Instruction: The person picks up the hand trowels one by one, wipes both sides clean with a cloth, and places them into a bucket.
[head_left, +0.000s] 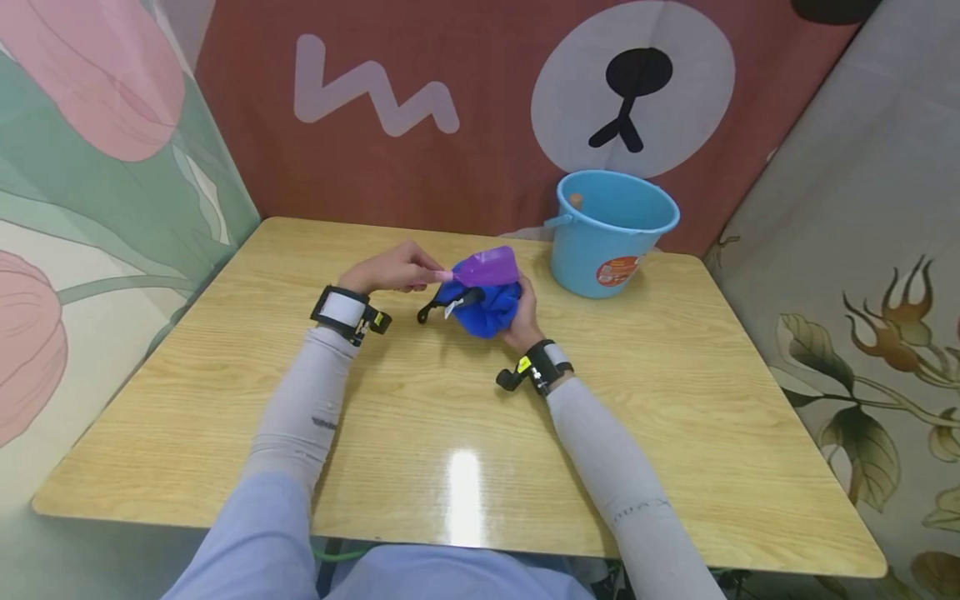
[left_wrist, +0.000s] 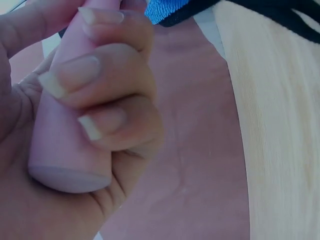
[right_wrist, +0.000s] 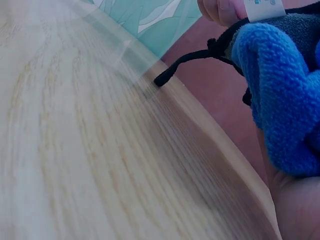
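Above the table, my left hand [head_left: 396, 268] grips the pink handle [left_wrist: 70, 125] of a toy shovel with a broad purple blade [head_left: 487, 267]. In the left wrist view the fingers curl round that handle. My right hand [head_left: 527, 312] holds a bunched blue towel-like cloth [head_left: 489, 312] from its right side. A black cord [right_wrist: 187, 59] and a white tag [right_wrist: 264, 9] hang at the cloth's edge. The shovel's blade lies over the upper part of the cloth in the head view; whether they touch is hard to tell. Part of the right hand is hidden behind the cloth.
A light blue bucket [head_left: 592, 258] with an orange label stands at the back right of the wooden table [head_left: 420, 417]. Something small and brown [head_left: 576, 201] shows inside it. Printed curtains hang behind the table and at both sides.
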